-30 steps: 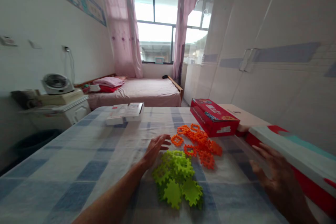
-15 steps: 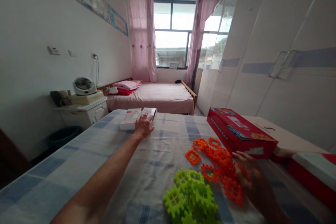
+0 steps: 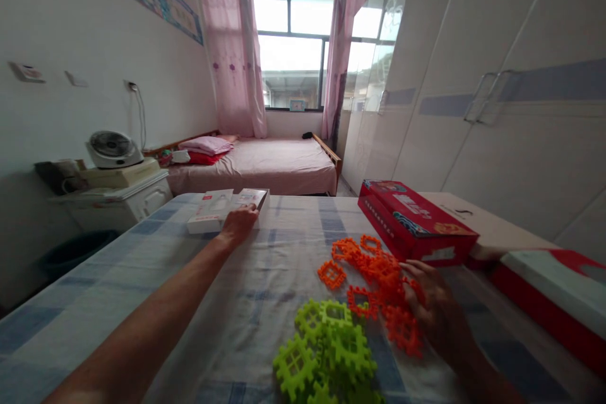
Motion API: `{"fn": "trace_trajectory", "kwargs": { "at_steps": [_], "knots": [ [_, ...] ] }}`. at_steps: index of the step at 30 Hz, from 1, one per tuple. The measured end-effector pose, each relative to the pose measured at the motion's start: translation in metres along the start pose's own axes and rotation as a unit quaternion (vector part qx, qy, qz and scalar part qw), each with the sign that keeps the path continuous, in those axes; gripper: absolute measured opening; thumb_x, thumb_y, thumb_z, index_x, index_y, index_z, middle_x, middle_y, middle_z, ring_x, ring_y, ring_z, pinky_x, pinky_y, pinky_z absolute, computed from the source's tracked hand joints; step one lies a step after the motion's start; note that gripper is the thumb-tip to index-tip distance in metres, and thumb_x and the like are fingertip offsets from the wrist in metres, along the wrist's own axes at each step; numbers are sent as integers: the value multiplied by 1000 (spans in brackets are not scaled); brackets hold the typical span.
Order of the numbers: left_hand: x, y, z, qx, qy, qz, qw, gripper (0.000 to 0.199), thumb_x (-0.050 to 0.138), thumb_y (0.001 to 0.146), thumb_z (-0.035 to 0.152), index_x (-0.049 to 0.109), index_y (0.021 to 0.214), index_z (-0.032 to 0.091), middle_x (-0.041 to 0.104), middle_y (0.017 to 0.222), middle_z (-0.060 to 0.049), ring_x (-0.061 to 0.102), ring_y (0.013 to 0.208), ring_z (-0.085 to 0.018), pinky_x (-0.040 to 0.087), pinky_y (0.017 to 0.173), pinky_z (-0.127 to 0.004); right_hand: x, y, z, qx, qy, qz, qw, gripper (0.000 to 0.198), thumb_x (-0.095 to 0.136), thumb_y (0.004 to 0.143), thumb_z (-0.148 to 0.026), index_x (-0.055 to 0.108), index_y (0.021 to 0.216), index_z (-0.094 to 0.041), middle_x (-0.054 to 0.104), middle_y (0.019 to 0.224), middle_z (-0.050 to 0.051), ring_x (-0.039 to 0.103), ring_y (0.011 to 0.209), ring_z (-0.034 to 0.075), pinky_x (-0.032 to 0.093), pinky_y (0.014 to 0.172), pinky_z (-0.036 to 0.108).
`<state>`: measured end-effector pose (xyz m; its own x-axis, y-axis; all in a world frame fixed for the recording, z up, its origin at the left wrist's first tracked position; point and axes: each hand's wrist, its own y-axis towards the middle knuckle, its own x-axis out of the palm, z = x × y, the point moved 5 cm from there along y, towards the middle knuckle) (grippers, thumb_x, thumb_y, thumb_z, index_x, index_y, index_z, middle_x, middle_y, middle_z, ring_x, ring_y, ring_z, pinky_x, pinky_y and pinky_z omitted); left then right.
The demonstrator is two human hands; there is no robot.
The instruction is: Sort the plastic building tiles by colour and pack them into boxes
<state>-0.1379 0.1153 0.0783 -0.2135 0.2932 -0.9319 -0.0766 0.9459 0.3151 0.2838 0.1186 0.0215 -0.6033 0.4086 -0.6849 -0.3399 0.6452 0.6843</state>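
Observation:
At the far edge of the table, my left hand (image 3: 240, 223) is closed over the near side of a small white box (image 3: 255, 194), its fingers curled onto the box. Beside it, to the left, lies another white box (image 3: 211, 208) with a printed top. My right hand (image 3: 438, 306) rests against the right side of a pile of orange interlocking plastic pieces (image 3: 386, 274), fingers apart and partly over the edge pieces. Nearer to me sits a heap of lime-green interlocking pieces (image 3: 326, 350), square with toothed edges, touched by neither hand.
A red printed box (image 3: 416, 218) stands behind the orange pile. To the right are a beige surface (image 3: 449, 208) and a red and white box (image 3: 553, 284). A checked cloth (image 3: 199, 328) covers the table. Beyond are a bed (image 3: 279, 161) and a fan (image 3: 113, 148).
My left hand's fingers, spread on the white box before, are now curled round its near side. The right hand stays by the orange pieces. The whole view has shifted a little.

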Motion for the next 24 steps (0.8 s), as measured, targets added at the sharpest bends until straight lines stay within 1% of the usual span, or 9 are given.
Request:
{"fn": "trace_trajectory", "kwargs": {
  "at_steps": [2,5,10,12,13,16,19,21,24],
  "knots": [
    [-11,-10,21,31,11,-5,999,29,39,82,-1,66,86,7,62,100,-19,61,94,-30,50,70,-38,-1,0,0,13,-7,5,1000,31,39,88,-31,54,111,-19,57,114,10,54,108,23,42,96,41],
    [-27,-36,67,82,18,-10,996,26,43,81,-1,66,87,7,63,96,-16,61,91,-28,51,70,-36,0,0,1,40,-26,-5,999,34,38,88,-35,55,112,-18,57,115,11,54,110,24,40,98,43],
    [-51,-90,146,165,10,-19,986,23,46,83,3,65,93,11,63,103,-13,60,93,-24,52,74,-34,9,-4,4,98,-32,-58,993,49,35,88,-47,51,121,-16,53,125,13,50,117,27,40,99,44],
    [-63,-106,163,197,-3,-5,980,25,46,83,3,63,99,10,63,106,-13,60,95,-24,53,76,-34,11,-6,4,118,-23,-84,989,55,32,88,-50,49,125,-14,51,129,15,48,120,28,40,99,45],
    [-69,-112,164,202,-9,8,979,27,46,83,3,63,103,10,62,108,-14,60,97,-25,53,78,-35,12,-6,4,124,-17,-95,988,57,32,88,-51,48,127,-13,49,131,16,47,121,28,40,99,45],
    [-86,-115,142,158,-14,60,986,36,44,82,-1,59,113,8,60,118,-17,57,106,-25,51,86,-35,12,-7,2,119,4,-111,987,60,32,87,-52,47,128,-11,49,132,16,47,122,27,39,101,44],
    [-93,-107,93,59,-8,118,991,44,41,81,-3,56,120,8,57,125,-16,55,111,-26,46,95,-37,12,-6,-1,104,22,-113,988,61,34,87,-54,47,128,-11,51,130,16,48,121,26,38,103,42],
    [-87,-101,57,-16,-24,146,989,44,38,81,-1,56,120,6,57,124,-18,54,113,-27,43,98,-38,13,-6,-4,89,28,-115,989,61,36,86,-55,47,128,-11,51,130,16,48,121,27,37,103,43],
    [-62,-98,14,-106,-86,143,980,40,35,83,5,60,114,6,60,119,-17,58,107,-26,45,94,-36,15,-7,-13,56,25,-131,990,60,39,86,-55,46,131,-15,49,133,16,46,123,27,37,101,45]
  ]
}}
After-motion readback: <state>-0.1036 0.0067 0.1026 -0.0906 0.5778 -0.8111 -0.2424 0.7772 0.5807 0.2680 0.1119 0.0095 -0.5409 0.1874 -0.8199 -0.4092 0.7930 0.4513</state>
